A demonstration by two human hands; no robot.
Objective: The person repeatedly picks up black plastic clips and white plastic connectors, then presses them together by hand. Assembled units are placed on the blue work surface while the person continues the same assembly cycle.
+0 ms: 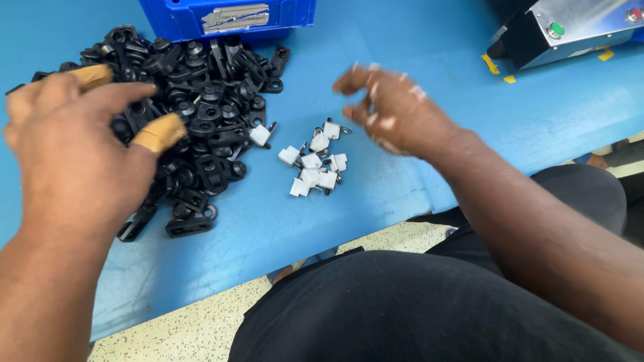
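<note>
My left hand [74, 144] hovers over a big heap of black plastic clips [201, 114] on the blue table, fingers spread, with tan finger cots on two fingertips; I cannot see anything held in it. My right hand [392, 110] is blurred, just right of a small cluster of white plastic pieces with metal pins [314, 161], its fingers loosely curled. Whether it holds a piece is not visible.
A blue plastic bin [228, 17] stands at the table's back edge behind the black heap. A grey metal machine with a green button [570, 30] sits at the back right. The blue table [282, 228] ends just before my lap; speckled floor shows below.
</note>
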